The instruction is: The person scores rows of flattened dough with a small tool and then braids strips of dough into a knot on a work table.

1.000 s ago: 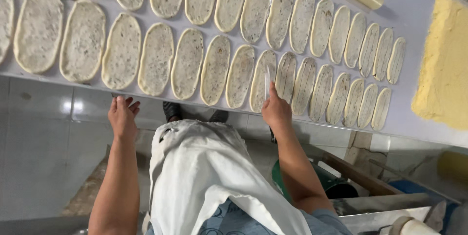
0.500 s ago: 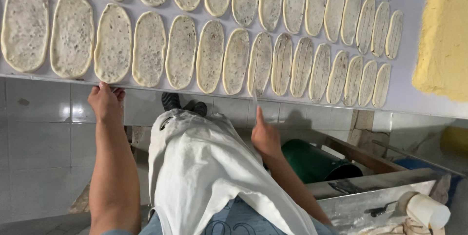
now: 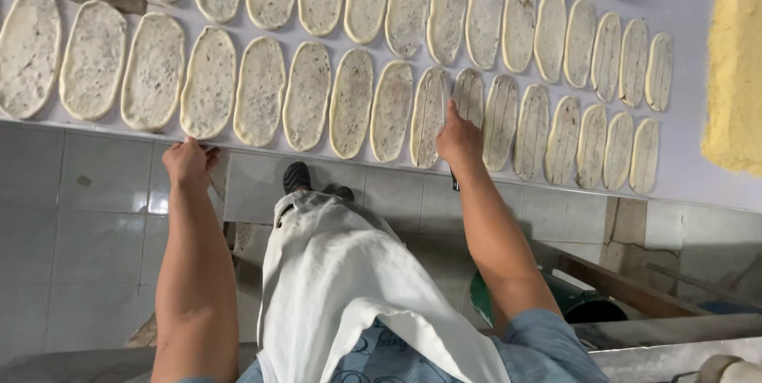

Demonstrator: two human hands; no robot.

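Fingers of our right hand [image 3: 459, 138], back up from below, clamp a dark-handled tool over the scored dough [image 3: 468, 97]; our left hand [image 3: 187, 162] still curls on the counter edge [image 3: 103, 127].

The right hand [image 3: 459, 142] hides whatever thin tool it grips.

Apron [image 3: 349, 288]: white cloth, long, creased; I see it hanging down the front.
Shirt [image 3: 548, 343]: light blue, short sleeves.
Forearms: bare, no watch or bands.
Shoes [image 3: 300, 178]: dark, toes showing below the apron.
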